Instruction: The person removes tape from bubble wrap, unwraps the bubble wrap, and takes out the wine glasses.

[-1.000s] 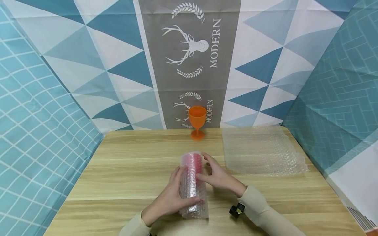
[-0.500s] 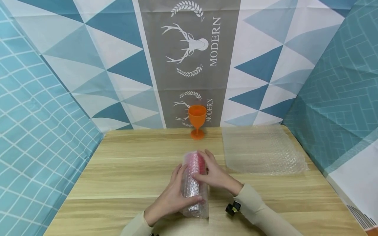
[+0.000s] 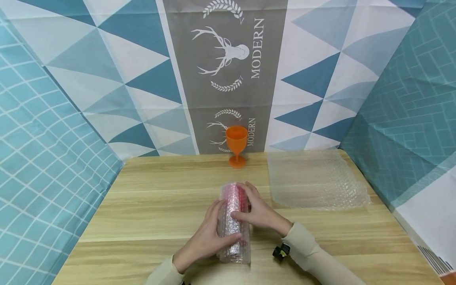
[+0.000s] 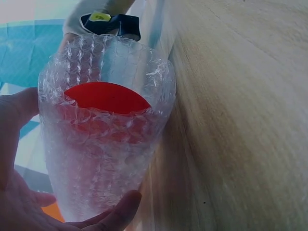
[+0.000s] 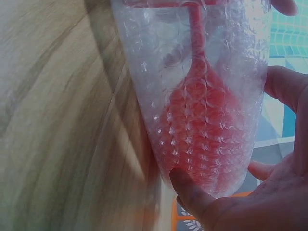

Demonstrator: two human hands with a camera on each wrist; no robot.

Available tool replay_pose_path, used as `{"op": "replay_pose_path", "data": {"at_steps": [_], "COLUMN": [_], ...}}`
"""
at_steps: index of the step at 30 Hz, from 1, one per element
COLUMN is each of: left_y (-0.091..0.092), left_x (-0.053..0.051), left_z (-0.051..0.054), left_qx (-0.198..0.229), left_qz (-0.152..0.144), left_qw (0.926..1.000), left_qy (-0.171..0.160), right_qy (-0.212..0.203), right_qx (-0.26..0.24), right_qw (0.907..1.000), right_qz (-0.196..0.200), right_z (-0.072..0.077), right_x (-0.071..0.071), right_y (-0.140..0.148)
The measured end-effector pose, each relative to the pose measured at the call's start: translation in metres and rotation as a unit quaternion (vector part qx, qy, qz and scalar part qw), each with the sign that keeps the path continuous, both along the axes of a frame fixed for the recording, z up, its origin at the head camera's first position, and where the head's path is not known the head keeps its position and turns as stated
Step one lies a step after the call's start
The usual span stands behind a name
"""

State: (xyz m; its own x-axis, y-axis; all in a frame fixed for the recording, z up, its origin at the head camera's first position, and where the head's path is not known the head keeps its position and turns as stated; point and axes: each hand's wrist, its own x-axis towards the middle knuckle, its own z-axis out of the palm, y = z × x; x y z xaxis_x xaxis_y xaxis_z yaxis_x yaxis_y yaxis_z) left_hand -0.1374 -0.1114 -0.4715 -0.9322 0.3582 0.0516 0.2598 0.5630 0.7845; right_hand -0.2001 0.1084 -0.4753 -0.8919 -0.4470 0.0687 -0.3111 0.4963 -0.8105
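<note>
A red goblet (image 5: 202,115) lies rolled in bubble wrap (image 3: 233,237) at the table's near middle. Its bowl points away from me. The round red foot (image 4: 108,98) shows inside the wrap's open near end. My left hand (image 3: 204,239) grips the roll from the left, its thumb lying across the top. Farther up the roll, my right hand (image 3: 260,209) holds it from the right, with the thumb on top and the fingers round the far right side. Part of the fingers is hidden behind the roll.
An orange goblet (image 3: 236,140) stands upright at the table's back edge. To its right a flat sheet of bubble wrap (image 3: 306,180) lies on the wooden table (image 3: 149,213). Patterned cloth walls enclose the back and both sides.
My right hand has moved left onto the roll's far end, its fingers coming round it. The roll's far end has shifted slightly right. My left hand has kept its grip.
</note>
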Motion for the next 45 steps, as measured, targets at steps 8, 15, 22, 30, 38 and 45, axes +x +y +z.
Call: {"op": "replay_pose_path", "data": {"at_steps": [8,15,22,30,38,45], "left_y": [0.000,0.000,0.000,0.000,0.001,0.002], "left_x": [0.001,0.000,-0.001,-0.002,-0.003,-0.002], "left_z": [0.000,0.001,0.001,0.000,0.000,0.000], "left_qx": [0.006,0.010,0.014,0.016,0.004,0.008], "left_qz": [0.006,0.014,0.012,0.010,0.014,0.013], "left_qw": [1.0000,0.9998,0.9998,0.9994,0.9989,0.9990], "left_qy": [-0.001,0.001,0.004,-0.029,-0.044,-0.041], "right_qy": [-0.002,-0.003,-0.015,-0.024,-0.028,-0.019], "right_qx": [-0.004,-0.029,-0.065,-0.076,-0.080,-0.083], "right_qw": [0.9999,0.9995,0.9974,0.9962,0.9956,0.9954], "right_qz": [0.012,0.013,0.029,0.034,0.039,0.043], "right_z": [0.000,-0.007,-0.012,-0.013,-0.014,-0.017], "right_x": [0.000,-0.001,-0.003,-0.004,-0.006,-0.006], "right_y": [0.001,0.001,0.002,0.002,0.003,0.003]}}
